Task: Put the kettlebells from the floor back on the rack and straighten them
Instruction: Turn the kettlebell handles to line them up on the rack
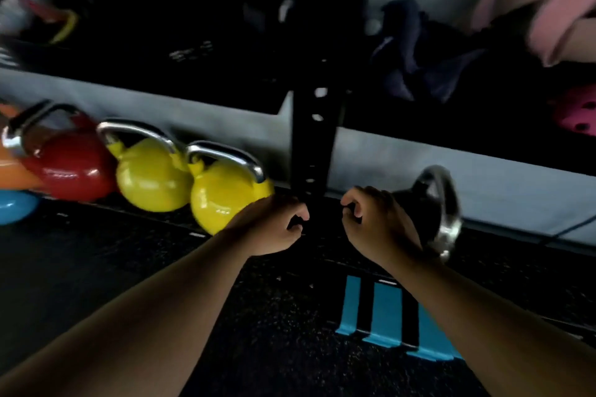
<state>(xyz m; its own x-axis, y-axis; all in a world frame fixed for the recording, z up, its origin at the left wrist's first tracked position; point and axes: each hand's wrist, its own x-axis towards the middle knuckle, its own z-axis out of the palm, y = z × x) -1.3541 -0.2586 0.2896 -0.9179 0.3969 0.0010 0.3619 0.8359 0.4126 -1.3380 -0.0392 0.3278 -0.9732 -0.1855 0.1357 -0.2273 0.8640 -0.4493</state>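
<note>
Left grip (274, 226): fingers curled, holding nothing.
Right grip (377, 222): curled, empty, just in front of the black kettlebell (429, 200).
Done: red kettlebell (71, 167) and yellow kettlebells (151, 177) stand in a row left of the left grip.
Left: black kettlebell lies tipped and probably needs straightening.

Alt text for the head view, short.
The left hand and right hand, bare, curled and empty, hover before a black rack upright. Left of it, a red kettlebell and two yellow kettlebells stand in a row; behind the right hand a black kettlebell lies tipped over.
</note>
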